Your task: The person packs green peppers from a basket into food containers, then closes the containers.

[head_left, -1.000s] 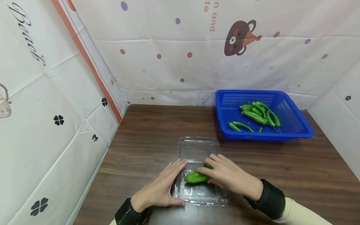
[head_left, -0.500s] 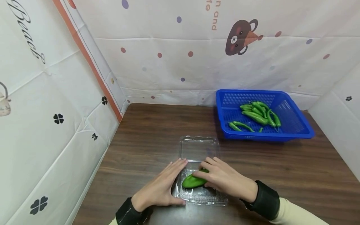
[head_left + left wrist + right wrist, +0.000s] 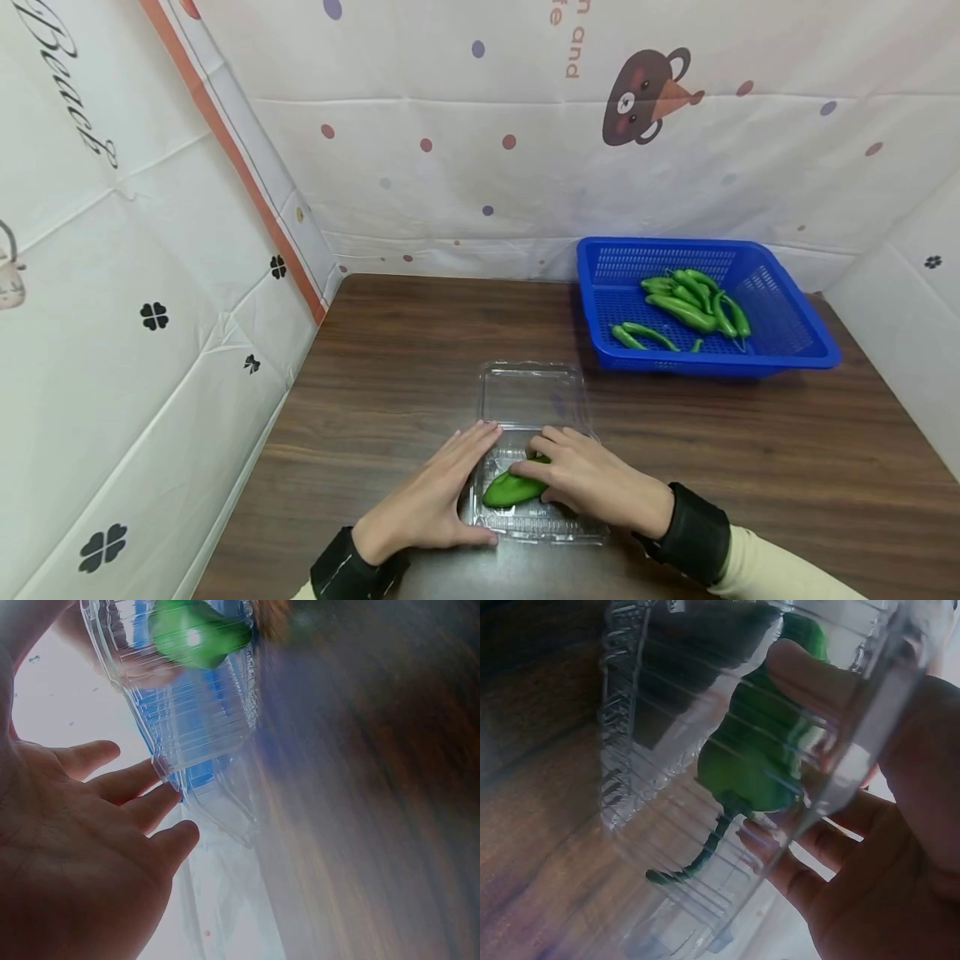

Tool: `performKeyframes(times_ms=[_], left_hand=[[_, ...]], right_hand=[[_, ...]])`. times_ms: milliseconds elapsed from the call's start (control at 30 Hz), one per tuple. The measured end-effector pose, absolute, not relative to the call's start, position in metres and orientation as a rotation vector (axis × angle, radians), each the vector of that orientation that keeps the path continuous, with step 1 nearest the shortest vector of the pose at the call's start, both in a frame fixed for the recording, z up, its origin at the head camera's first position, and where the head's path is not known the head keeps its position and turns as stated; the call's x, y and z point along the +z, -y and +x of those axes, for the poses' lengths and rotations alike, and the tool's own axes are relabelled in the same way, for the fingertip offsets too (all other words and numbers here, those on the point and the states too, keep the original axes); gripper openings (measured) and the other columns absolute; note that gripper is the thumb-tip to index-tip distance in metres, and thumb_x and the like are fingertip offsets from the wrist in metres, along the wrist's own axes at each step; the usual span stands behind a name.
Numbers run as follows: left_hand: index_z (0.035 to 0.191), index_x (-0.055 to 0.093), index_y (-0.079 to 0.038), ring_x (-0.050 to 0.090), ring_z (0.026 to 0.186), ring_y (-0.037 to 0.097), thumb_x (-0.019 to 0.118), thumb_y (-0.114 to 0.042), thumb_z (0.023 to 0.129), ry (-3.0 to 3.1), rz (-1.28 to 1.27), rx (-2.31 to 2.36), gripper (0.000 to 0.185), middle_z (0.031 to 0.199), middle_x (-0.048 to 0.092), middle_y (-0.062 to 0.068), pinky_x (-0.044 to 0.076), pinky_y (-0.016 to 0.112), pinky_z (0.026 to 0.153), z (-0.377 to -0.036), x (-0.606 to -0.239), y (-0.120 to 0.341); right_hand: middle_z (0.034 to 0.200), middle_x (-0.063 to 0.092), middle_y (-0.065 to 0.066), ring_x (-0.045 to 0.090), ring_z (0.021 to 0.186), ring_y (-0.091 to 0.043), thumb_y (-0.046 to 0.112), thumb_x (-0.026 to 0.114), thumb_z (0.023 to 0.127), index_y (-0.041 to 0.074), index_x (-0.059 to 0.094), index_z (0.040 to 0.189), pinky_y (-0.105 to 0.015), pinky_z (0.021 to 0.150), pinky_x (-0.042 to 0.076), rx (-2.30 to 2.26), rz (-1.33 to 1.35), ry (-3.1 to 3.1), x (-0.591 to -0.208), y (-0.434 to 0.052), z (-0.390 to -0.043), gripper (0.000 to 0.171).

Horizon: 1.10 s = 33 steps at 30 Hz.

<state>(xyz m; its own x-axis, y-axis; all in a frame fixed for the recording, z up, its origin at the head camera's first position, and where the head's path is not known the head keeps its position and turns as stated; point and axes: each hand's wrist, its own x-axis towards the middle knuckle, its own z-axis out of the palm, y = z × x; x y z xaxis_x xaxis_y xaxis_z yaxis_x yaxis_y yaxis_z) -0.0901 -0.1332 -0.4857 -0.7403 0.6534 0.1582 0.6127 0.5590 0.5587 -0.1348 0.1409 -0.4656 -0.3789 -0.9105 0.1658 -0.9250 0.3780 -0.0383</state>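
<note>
A green chili pepper is inside the base of a clear plastic clamshell box, whose lid is laid back away from the person. The right hand reaches over the box's right side and holds the pepper between thumb and fingers. Through the clear wall, the right wrist view shows the pepper with its thin curved stem. Along the left side of the box lies the left hand, fingers straight and thumb spread towards the front corner. In the left wrist view its fingertips touch the box rim.
A blue perforated basket with several green peppers stands at the back right of the brown wood-grain table. White printed cloth hangs behind the table and along both sides.
The right hand has shifted the pepper slightly left and towards the person within the box. The left hand has stayed in place at the box's left side.
</note>
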Motion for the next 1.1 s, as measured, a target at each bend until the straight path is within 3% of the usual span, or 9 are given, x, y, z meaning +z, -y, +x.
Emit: performKeyframes(times_ms=[333,700,1100], left_hand=[[0.164,0.018,-0.005,0.022,0.155,0.032,0.092,-0.050,0.071,-2.731,1.117,0.945,0.127,0.171,0.018,0.006,0.020,0.055,0.123,-0.091,-0.489,0.133],[0.164,0.019,-0.004,0.023,0.155,0.034,0.091,-0.050,0.071,-2.736,1.132,0.958,0.126,0.168,0.024,0.014,0.021,0.058,0.122,-0.091,-0.489,0.132],[0.164,0.019,-0.005,0.023,0.154,0.037,0.092,-0.049,0.071,-2.735,1.140,0.976,0.126,0.169,0.023,0.014,0.022,0.061,0.121,-0.091,-0.491,0.132]], right_hand=[[0.119,0.065,-0.001,0.060,0.109,-0.019,0.026,0.088,0.082,0.023,0.067,0.133,-0.041,0.090,0.055,0.241,1.669,2.547,-0.471,-0.145,-0.138,0.055],[0.117,0.063,0.000,0.059,0.106,-0.018,0.023,0.089,0.079,0.022,0.067,0.132,-0.040,0.087,0.056,0.265,1.665,2.596,-0.474,-0.145,-0.137,0.057],[0.117,0.061,0.001,0.055,0.104,-0.018,0.024,0.092,0.074,0.025,0.062,0.131,-0.039,0.084,0.055,0.299,1.655,2.617,-0.480,-0.146,-0.134,0.065]])
